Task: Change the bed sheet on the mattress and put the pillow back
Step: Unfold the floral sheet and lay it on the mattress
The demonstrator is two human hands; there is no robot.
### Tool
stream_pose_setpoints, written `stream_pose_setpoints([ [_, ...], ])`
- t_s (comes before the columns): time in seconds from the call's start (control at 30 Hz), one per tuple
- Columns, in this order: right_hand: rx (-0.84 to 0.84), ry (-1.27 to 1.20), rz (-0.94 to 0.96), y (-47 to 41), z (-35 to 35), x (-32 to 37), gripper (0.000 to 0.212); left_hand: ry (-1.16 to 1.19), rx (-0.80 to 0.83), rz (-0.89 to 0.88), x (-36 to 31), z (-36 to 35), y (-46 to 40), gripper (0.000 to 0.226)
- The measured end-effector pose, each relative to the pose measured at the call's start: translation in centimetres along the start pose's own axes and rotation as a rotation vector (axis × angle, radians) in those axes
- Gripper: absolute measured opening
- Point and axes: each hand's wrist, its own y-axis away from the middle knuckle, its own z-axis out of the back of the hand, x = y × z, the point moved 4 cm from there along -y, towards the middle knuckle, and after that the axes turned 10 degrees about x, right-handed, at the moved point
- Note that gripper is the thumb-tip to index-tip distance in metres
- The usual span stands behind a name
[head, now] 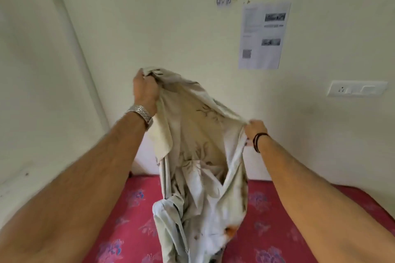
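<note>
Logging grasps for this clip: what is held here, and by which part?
The bed sheet, held up over the mattress. The left hand grips a bunched top edge; the right hand pinches the edge lower down.

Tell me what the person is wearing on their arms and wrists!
Both forearms are bare, with no sleeves in view. The left wrist wears a shiny silver metal link watch band. The right wrist wears thin dark cord bracelets, looped round a few times. No rings or gloves show.
</note>
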Motion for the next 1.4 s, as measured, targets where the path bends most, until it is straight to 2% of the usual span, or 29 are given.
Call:
stream_pose_setpoints([
  [0.1,-0.201,-0.367,0.385,0.5,6.3,14.4,0.021,0.058,-0.071,-0.244,-8.2,1.6,-4.4,0.032],
  [0.17,-0.205,-0.366,0.623,3.2,8.7,22.6,0.020,-0.005,-0.036,-0.346,-11.8,1.6,-5.8,0.030],
  [0.23,-0.029,-0.059,0.649,5.1,7.8,26.1,0.027,-0.138,0.047,-0.203,-10.8,1.0,-7.4,0.026],
  [0.3,0.236,0.235,0.541,6.1,5.7,26.5,0.053,-0.098,0.135,-0.003,-8.3,0.7,-9.0,0.024],
  [0.33,0.298,0.424,0.527,6.4,5.2,26.9,0.062,-0.021,0.120,0.036,-8.2,1.2,-9.6,0.026],
  [0.4,0.312,0.694,0.623,7.1,6.1,29.6,0.061,0.112,-0.030,0.005,-11.0,3.5,-11.2,0.031],
  [0.47,0.352,0.598,0.707,8.0,8.7,33.7,0.052,0.162,-0.157,-0.102,-14.7,6.1,-12.7,0.034],
  [0.53,0.408,0.479,0.732,8.8,11.3,37.1,0.074,0.103,-0.140,-0.169,-16.4,7.0,-13.1,0.032],
  [0.57,0.399,0.533,0.734,9.1,11.6,38.1,0.086,0.014,-0.107,-0.145,-16.0,7.0,-13.0,0.028],
  [0.6,0.304,0.736,0.688,9.0,11.6,38.1,0.089,-0.054,-0.042,-0.073,-14.5,6.8,-12.9,0.024],
  [0.63,0.200,1.001,0.635,8.7,11.0,37.4,0.080,-0.085,0.044,0.016,-12.8,6.6,-12.8,0.022],
  [0.67,0.125,1.261,0.534,7.5,10.0,36.3,0.055,-0.075,0.120,0.089,-11.5,6.4,-12.4,0.022],
  [0.7,0.084,1.393,0.478,6.7,9.4,35.5,0.023,-0.031,0.156,0.120,-10.9,6.4,-12.3,0.022],
  [0.73,0.043,1.372,0.449,5.6,9.3,35.0,0.011,0.015,0.155,0.099,-11.1,6.5,-12.5,0.023],
  [0.77,-0.041,1.273,0.476,4.9,9.9,35.6,0.020,0.072,0.108,0.037,-12.1,6.7,-13.0,0.025],
  [0.8,-0.151,1.088,0.517,5.0,11.2,37.1,0.019,0.138,0.051,-0.044,-13.8,6.8,-13.1,0.028],
  [0.83,-0.247,0.792,0.591,5.6,12.7,39.0,0.013,0.193,0.011,-0.140,-16.0,6.8,-13.4,0.031],
  [0.9,-0.429,0.213,0.753,8.1,14.8,41.4,0.024,0.165,0.024,-0.292,-19.8,5.8,-12.8,0.033],
  [0.93,-0.425,0.083,0.813,9.5,14.4,41.9,0.030,0.063,0.044,-0.305,-20.5,5.1,-12.5,0.031],
  [0.97,-0.358,0.063,0.851,10.5,13.2,42.2,0.032,-0.095,0.078,-0.252,-20.2,4.5,-12.3,0.030],
  [1.0,-0.274,0.157,0.852,10.3,11.7,42.0,0.029,-0.239,0.122,-0.145,-18.9,3.9,-12.2,0.031],
  [1.07,-0.143,0.383,0.701,9.5,9.7,40.0,0.023,-0.362,0.155,-0.022,-16.4,4.4,-12.5,0.030],
  [1.1,-0.153,0.365,0.660,9.2,10.4,39.5,0.026,-0.378,0.091,-0.057,-16.4,5.2,-12.8,0.028],
  [1.17,-0.294,0.196,0.717,9.6,13.6,40.6,0.036,-0.347,-0.074,-0.253,-19.4,7.1,-13.4,0.023],
  [1.23,-0.496,0.086,0.871,12.2,16.5,43.0,0.042,-0.109,-0.136,-0.434,-24.4,8.3,-12.9,0.021],
  [1.27,-0.555,0.073,0.958,13.5,17.2,44.2,0.038,-0.027,-0.125,-0.481,-26.6,8.6,-13.0,0.024],
  [1.3,-0.558,0.084,1.005,14.1,17.0,45.0,0.029,-0.023,-0.074,-0.483,-27.6,8.4,-13.3,0.025],
  [1.37,-0.440,0.235,0.972,13.3,14.9,44.8,0.017,-0.293,0.079,-0.341,-26.3,7.1,-13.4,0.019],
  [1.4,-0.365,0.353,0.890,12.1,13.5,43.7,0.025,-0.389,0.148,-0.245,-24.3,6.6,-13.3,0.016],
])
